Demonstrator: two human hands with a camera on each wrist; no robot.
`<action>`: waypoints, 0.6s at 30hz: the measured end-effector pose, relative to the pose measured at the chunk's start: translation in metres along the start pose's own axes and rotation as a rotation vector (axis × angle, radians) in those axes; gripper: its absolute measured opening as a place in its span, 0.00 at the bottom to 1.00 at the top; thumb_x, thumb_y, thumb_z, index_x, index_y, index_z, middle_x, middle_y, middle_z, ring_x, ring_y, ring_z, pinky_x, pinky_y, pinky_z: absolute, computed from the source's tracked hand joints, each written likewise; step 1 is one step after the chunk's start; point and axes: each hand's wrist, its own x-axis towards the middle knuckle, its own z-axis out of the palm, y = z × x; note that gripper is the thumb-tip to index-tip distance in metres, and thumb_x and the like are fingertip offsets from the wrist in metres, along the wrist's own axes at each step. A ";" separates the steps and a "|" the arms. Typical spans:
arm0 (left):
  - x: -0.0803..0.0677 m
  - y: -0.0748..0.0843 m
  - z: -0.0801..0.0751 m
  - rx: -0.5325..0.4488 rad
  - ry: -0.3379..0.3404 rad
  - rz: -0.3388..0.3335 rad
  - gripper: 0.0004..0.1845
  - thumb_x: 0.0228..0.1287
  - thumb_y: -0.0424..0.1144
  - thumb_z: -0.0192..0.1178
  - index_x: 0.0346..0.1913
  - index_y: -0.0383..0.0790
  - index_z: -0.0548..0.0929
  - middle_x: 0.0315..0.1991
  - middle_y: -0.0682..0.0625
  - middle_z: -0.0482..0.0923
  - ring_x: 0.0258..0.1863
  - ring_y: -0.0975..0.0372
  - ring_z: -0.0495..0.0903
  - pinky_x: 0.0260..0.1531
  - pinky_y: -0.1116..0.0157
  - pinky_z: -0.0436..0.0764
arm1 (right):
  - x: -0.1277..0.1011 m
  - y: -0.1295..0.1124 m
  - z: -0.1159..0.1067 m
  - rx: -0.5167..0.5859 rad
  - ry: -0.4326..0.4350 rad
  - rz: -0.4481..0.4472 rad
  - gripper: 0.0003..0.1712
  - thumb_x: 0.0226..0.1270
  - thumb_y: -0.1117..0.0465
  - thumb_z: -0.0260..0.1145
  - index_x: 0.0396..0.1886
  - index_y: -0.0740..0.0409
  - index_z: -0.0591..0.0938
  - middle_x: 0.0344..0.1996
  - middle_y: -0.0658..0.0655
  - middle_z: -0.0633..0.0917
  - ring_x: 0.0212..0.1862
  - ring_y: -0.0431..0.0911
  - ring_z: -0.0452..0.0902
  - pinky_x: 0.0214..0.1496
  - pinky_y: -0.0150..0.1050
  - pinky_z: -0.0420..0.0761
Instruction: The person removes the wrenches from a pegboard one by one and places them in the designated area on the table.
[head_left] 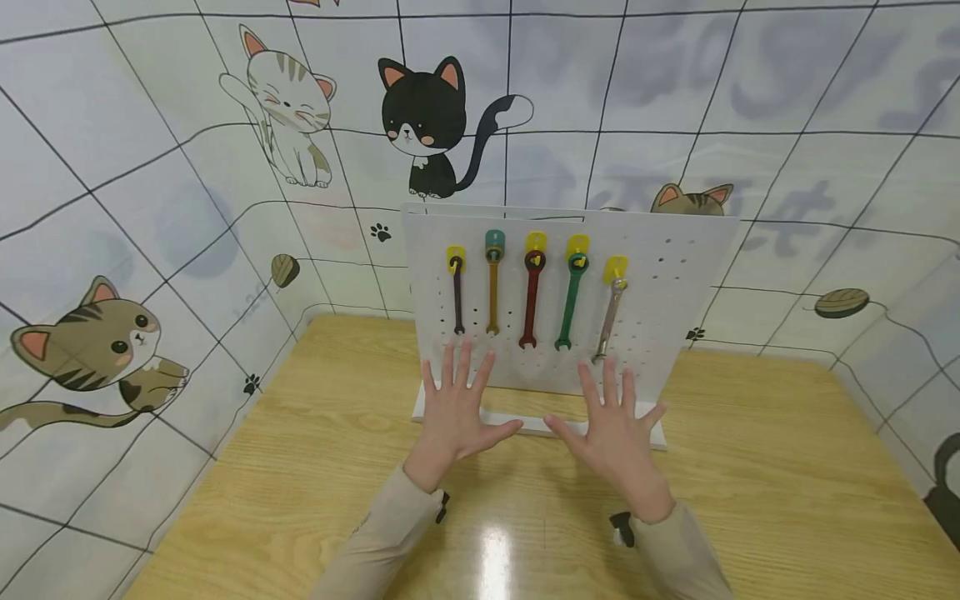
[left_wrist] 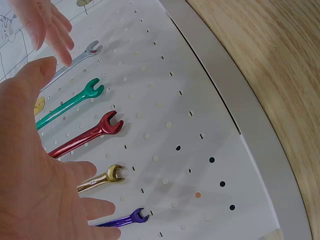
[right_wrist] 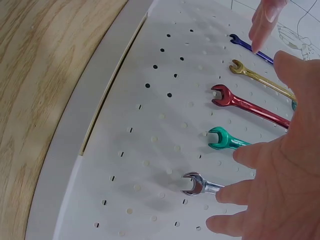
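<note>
Pegboard (head_left: 675, 275) with five hanging wrenches, left hand (head_left: 453, 412) and right hand (head_left: 617, 429) raised before it, fingers spread, grip holding nothing

The head view looks forward and down from above the wooden table (head_left: 750, 483), taking in the whole white pegboard (head_left: 675, 250) at centre frame from some way back, with cat-patterned walls behind. The left wrist view sits close to the pegboard (left_wrist: 200, 125), looking past the left hand (left_wrist: 35, 170) at lower left. The right wrist view mirrors it, close over the pegboard (right_wrist: 150, 125), right hand (right_wrist: 285, 185) at lower right. All three share the row of coloured wrenches (head_left: 531, 300)
</note>
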 end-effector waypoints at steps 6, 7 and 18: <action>0.001 -0.002 0.001 0.003 0.043 0.010 0.55 0.46 0.76 0.52 0.73 0.49 0.53 0.74 0.41 0.44 0.71 0.45 0.42 0.61 0.38 0.47 | -0.001 0.000 -0.001 0.013 -0.004 0.004 0.52 0.58 0.30 0.56 0.73 0.55 0.54 0.71 0.70 0.47 0.70 0.70 0.37 0.48 0.80 0.35; 0.002 -0.002 0.001 0.005 0.056 0.014 0.55 0.46 0.76 0.52 0.73 0.49 0.54 0.73 0.40 0.44 0.71 0.45 0.43 0.61 0.37 0.47 | -0.001 0.000 -0.001 0.013 -0.005 0.005 0.52 0.58 0.30 0.56 0.73 0.55 0.54 0.71 0.70 0.47 0.70 0.70 0.37 0.48 0.80 0.35; 0.008 -0.014 -0.001 -0.035 0.073 0.056 0.49 0.50 0.72 0.54 0.71 0.47 0.60 0.71 0.40 0.52 0.70 0.44 0.50 0.60 0.38 0.52 | -0.001 0.005 -0.009 -0.009 -0.016 0.026 0.52 0.59 0.32 0.56 0.74 0.56 0.52 0.71 0.70 0.47 0.70 0.69 0.38 0.49 0.80 0.39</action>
